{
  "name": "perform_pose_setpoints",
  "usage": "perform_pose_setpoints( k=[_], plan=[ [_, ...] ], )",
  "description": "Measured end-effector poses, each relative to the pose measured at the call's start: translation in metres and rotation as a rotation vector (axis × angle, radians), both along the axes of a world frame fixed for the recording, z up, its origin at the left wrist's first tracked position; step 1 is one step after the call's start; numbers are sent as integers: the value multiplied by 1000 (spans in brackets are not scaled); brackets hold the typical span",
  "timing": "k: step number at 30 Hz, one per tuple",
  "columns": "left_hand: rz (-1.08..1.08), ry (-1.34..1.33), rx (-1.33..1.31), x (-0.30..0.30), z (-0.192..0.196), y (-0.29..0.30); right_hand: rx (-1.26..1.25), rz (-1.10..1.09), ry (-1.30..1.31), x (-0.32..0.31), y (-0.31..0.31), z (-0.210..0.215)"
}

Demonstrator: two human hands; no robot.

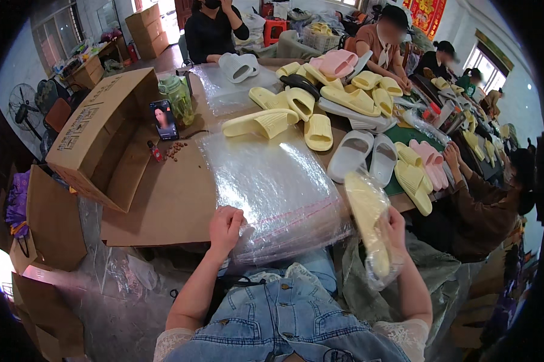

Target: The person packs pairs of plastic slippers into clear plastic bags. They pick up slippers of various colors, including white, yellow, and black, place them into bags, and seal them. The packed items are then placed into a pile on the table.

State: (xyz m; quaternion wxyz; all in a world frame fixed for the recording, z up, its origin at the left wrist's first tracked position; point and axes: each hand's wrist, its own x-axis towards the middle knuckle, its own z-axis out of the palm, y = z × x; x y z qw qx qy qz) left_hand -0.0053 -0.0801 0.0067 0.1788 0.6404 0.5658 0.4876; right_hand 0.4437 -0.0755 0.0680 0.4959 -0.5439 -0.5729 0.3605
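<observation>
My right hand point(397, 228) grips a pale yellow slipper point(368, 211) wrapped in a clear plastic bag, held upright off the table's near right edge. A stack of clear plastic bags point(266, 175) with pink lines near its front end lies before me, its front hanging over the table edge. At the stack's left front corner my left hand point(226, 229) rests with curled fingers; whether a bag's edge is pinched in them is hidden. Beyond the stack lies a pile of yellow slippers point(263, 122). White slippers point(350, 154) and pink slippers point(432, 163) sit to the right.
On the left stand an open cardboard box point(103, 133), a green bottle point(176, 99) and a phone point(163, 119), with small brown nuts point(175, 151) nearby. More bags point(229, 87) lie at the back. Co-workers sit across and along the right side; one reaches toward the pink slippers.
</observation>
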Motion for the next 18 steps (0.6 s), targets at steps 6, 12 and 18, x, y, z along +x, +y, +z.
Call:
perform_pose_setpoints(
  k=[6, 12, 18],
  plan=[
    [73, 12, 35, 0, -3, -4, -232, -122, 16, 55, -59, 18],
    [39, 13, 14, -1, -6, 0, -274, -226, 437, 135, -101, -84],
    [64, 23, 22, -2, -7, -2, -303, -291, -163, 151, -129, -130]
  ],
)
